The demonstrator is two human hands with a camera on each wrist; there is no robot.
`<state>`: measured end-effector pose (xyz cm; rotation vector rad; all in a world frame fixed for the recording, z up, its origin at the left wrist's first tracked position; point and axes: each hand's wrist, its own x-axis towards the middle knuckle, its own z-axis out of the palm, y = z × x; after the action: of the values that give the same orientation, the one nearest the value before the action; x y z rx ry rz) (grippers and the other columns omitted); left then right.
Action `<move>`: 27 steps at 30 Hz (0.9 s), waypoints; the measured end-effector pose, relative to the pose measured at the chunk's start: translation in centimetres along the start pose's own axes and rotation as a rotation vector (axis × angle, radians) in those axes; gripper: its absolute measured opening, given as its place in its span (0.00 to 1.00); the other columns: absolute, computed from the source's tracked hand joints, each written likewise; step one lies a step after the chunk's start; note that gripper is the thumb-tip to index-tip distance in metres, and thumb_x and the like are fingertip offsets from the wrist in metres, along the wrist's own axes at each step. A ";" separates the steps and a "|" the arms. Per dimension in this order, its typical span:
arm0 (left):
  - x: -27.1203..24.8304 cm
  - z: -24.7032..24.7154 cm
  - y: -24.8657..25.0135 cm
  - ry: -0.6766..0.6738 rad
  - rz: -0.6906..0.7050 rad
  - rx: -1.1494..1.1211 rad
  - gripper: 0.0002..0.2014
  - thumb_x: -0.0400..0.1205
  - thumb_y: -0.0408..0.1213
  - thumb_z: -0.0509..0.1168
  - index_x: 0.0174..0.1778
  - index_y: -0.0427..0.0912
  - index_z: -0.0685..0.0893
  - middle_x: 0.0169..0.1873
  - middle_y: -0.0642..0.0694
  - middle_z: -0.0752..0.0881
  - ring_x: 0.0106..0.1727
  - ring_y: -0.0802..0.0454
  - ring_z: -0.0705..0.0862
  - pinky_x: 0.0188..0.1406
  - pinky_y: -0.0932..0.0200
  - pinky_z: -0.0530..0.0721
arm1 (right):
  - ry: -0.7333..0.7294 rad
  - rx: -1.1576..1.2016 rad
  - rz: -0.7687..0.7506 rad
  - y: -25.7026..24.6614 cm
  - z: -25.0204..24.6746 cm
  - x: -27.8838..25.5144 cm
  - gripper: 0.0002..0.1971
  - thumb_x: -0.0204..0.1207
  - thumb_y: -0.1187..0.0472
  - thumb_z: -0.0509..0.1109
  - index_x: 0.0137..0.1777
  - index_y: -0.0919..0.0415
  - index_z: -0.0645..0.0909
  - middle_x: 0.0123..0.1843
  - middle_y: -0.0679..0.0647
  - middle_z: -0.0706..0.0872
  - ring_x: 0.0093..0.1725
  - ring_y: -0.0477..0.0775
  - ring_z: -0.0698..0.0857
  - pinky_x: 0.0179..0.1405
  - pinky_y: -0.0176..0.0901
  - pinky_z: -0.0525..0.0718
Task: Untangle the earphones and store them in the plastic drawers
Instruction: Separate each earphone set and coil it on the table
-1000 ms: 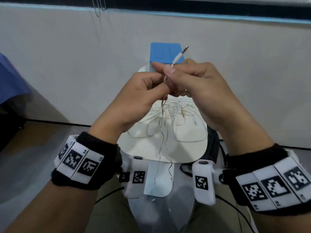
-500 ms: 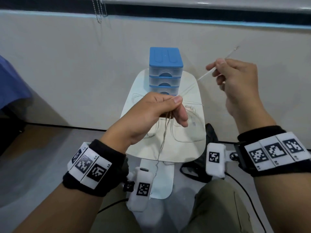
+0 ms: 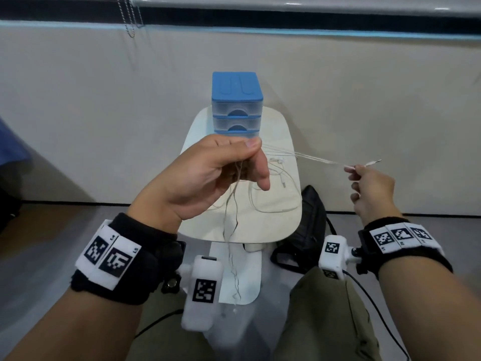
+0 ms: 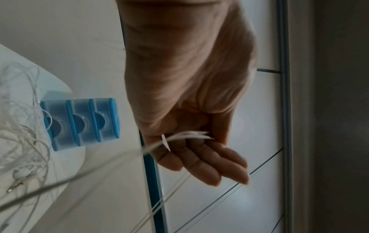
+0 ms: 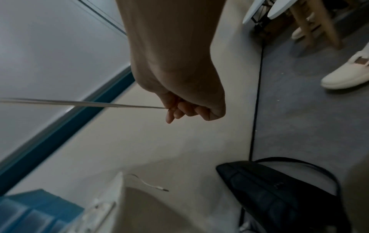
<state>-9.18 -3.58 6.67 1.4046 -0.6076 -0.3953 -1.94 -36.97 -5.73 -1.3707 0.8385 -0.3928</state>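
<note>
Beige wall panelling [image 3: 78, 113] runs behind a small rounded cream tabletop [image 3: 276, 225], with a grey floor [image 3: 52, 256] below and a beaded blind cord [image 3: 128, 19] hanging at the upper left. On the left, the person's left hand [image 3: 208, 175] is raised over the table with thumb and fingers curled around a bunch of thin white earphone cables [image 3: 273, 183]; several strands dangle from the fist past the table's near edge, and the left wrist view shows the cords crossing the palm under the bent fingers [image 4: 209, 160]. Behind the hand, at the far end of the tabletop, stands a small set of translucent plastic drawers with a blue top [image 3: 236, 100], its visible drawers closed (the lowest one is partly hidden by the hand). More loose cable loops and an earbud lie on the table just right of the left hand, in front of the drawers. From the left fist a taut run of cable stretches rightward, off the table's edge, to the right hand [image 3: 372, 188], which pinches it between thumb and forefinger, the other fingers curled; the metal jack plug [image 3: 373, 162] sticks out just past the pinch. Below that hand a black bag [image 3: 307, 230] sits on the floor beside the table, and the right wrist view catches a white shoe [image 5: 345, 75] farther off.
</note>
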 end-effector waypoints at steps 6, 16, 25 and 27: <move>0.1 0.7 1.4 -0.072 0.026 -0.040 0.22 0.90 0.39 0.57 0.34 0.41 0.90 0.32 0.41 0.88 0.40 0.45 0.86 0.50 0.56 0.83 | 0.072 -0.080 0.220 4.9 -1.3 0.3 0.12 0.84 0.64 0.66 0.46 0.64 0.91 0.36 0.50 0.86 0.26 0.47 0.71 0.23 0.40 0.67; 1.9 2.0 0.5 -0.020 -0.195 0.253 0.20 0.91 0.35 0.58 0.35 0.36 0.88 0.29 0.38 0.88 0.31 0.51 0.83 0.39 0.57 0.79 | -0.293 -0.130 -0.186 1.0 0.0 -9.0 0.14 0.81 0.52 0.71 0.63 0.57 0.86 0.59 0.50 0.89 0.61 0.56 0.85 0.58 0.46 0.78; 1.9 1.3 0.1 0.101 -0.278 0.423 0.21 0.87 0.33 0.57 0.31 0.36 0.88 0.29 0.36 0.88 0.32 0.48 0.83 0.44 0.52 0.78 | -1.134 -0.292 -0.523 -6.1 3.1 -16.5 0.11 0.85 0.67 0.65 0.51 0.75 0.86 0.42 0.71 0.89 0.40 0.61 0.86 0.46 0.45 0.85; 1.6 0.6 0.1 0.136 -0.272 0.427 0.21 0.88 0.34 0.58 0.31 0.37 0.87 0.28 0.38 0.88 0.32 0.49 0.83 0.45 0.52 0.78 | -1.148 -0.330 -0.523 -5.8 3.8 -16.9 0.13 0.88 0.65 0.64 0.47 0.73 0.84 0.42 0.73 0.86 0.36 0.58 0.81 0.44 0.48 0.82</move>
<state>-8.34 -5.00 7.03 1.9173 -0.4023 -0.3949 -9.07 -23.79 4.68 -1.7908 -0.4330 0.1837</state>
